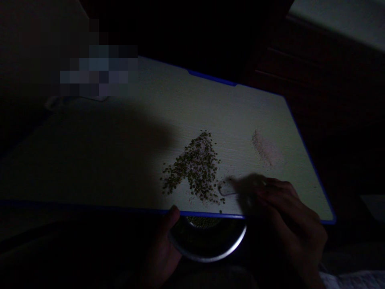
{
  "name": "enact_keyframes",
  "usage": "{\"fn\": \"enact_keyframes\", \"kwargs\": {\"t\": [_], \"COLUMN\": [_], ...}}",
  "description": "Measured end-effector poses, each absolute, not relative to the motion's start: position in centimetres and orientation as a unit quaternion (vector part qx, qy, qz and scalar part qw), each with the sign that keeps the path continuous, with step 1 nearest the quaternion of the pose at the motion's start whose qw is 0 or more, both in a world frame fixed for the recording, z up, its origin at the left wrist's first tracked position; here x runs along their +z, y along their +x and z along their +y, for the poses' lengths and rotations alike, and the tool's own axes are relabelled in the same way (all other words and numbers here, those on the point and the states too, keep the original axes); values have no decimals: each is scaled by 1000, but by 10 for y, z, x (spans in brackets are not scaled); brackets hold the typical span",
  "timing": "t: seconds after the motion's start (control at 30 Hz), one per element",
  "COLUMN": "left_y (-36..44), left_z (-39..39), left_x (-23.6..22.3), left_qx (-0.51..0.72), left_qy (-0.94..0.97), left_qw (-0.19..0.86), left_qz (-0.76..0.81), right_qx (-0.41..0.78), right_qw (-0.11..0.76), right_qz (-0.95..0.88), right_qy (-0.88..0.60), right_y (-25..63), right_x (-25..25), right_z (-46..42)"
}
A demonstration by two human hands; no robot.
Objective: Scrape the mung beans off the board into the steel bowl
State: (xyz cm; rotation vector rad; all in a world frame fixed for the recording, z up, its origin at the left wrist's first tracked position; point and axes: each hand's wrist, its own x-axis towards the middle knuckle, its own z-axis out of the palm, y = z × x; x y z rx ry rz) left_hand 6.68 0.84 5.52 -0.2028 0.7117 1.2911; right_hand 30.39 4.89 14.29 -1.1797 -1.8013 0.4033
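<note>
A loose heap of small green beans mixed with white rice grains [198,164] lies on a pale board with a blue rim [234,108]. Below the board's near edge, my left hand [165,245] grips the side of a round metal bowl [222,253], its thumb up at the blue rim. More green beans [204,222] show inside the bowl. My right hand [291,224] is closed over the near right of the board, fingers pinched on a spoon-like tool [227,190]. The tool's rounded end touches the heap's right edge; its handle is lost in shadow.
A separate pile of pale rice [267,148] lies on the board's right side. Something blurred out by pixelation sits at the far left corner. The scene is very dark, and shadow covers the board's left part.
</note>
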Motion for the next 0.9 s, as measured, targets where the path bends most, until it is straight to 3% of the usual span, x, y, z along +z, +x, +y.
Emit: {"fn": "enact_keyframes", "kwargs": {"t": [0.7,0.9], "left_y": [68,67], "left_z": [11,11], "left_x": [64,64], "left_qx": [584,568], "left_qy": [-106,-105], "left_qw": [715,727], "left_qz": [369,371], "right_qx": [177,190], "right_qw": [478,442], "right_qz": [-716,-748], "right_qy": [-478,-458], "right_y": [306,303], "right_x": [140,141], "right_z": [46,44]}}
